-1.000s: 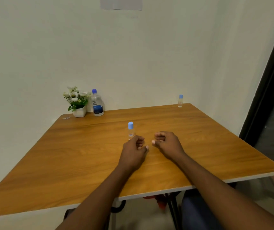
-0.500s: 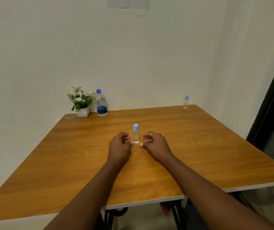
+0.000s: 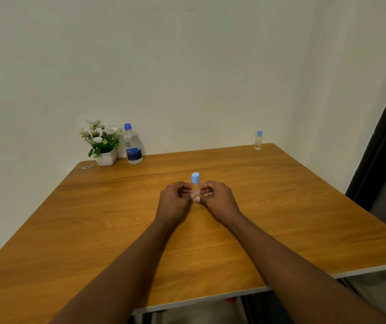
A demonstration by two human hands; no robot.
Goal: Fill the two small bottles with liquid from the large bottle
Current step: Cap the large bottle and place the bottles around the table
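Observation:
A small clear bottle point(image 3: 195, 186) with a light blue cap stands upright at the middle of the wooden table point(image 3: 281, 206). My left hand point(image 3: 175, 202) and my right hand point(image 3: 217, 199) flank it, fingers curled, fingertips and thumbs pressed on its lower body from both sides. A second small bottle point(image 3: 258, 140), capped, stands at the far right corner by the wall. The large bottle point(image 3: 132, 144), clear with a blue cap and blue label, stands capped at the far left, well beyond both hands.
A white pot of white flowers point(image 3: 102, 142) sits just left of the large bottle. A small scrap point(image 3: 87, 166) lies at the table's far left corner. The wall runs along the far edge; a dark door frame point(image 3: 384, 127) stands on the right.
Both hands slid forward from nearer the front edge and closed in on the middle small bottle, one on each side. The bottles have not moved; the camera view shifted slightly.

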